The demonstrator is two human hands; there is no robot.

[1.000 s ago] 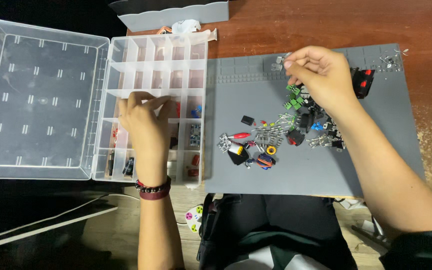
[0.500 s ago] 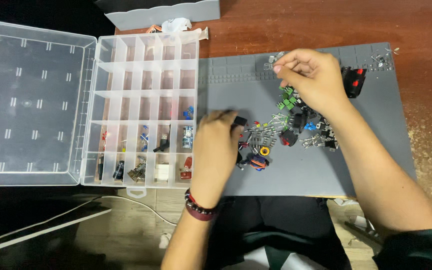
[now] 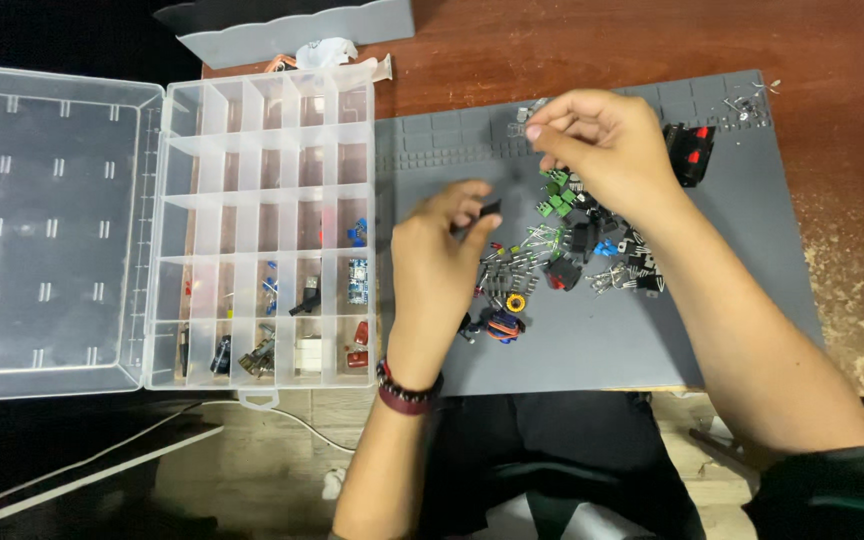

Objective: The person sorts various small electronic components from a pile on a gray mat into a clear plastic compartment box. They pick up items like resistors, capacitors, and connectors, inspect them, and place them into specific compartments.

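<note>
**A:** so what's going on with the hands here?

**B:** left hand [image 3: 439,262] is over the grey mat [image 3: 742,250], just beside the pile of small electronic parts [image 3: 562,255]; fingers curled in, tips pinching a small black part [image 3: 489,209]; beaded bracelet [image 3: 408,387] on that wrist

**A:** and the right one?

**B:** right hand [image 3: 607,150] hovers above the top of the pile; thumb and fingertips pressed together in a pinch on something tiny and pale, too small to tell what it is; green terminal blocks [image 3: 555,194] sit just under it

**A:** where's the organiser?

**B:** clear plastic compartment box [image 3: 262,150] lies open to the left of the mat, touching its edge; lid [image 3: 47,220] flipped flat further left; lower rows hold a few bits, upper rows look bare

**A:** anything else nearby?

**B:** black connector with red spots [image 3: 690,152] at the mat's upper right; everything's on a reddish wooden table [image 3: 592,40]
</note>
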